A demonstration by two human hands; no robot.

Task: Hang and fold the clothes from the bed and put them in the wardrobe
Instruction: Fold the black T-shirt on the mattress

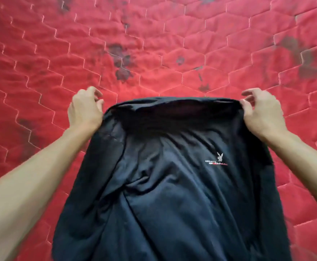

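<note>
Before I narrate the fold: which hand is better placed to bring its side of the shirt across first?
Either, marginally the right. Both the left hand and the right hand pinch the far edge of the black shirt at opposite corners over the red quilted bed. The small logo sits on the right side.

Red quilted mattress (163, 44) fills the background; hexagon stitching throughout, dark stains scattered across the surface, lighting even.
</note>
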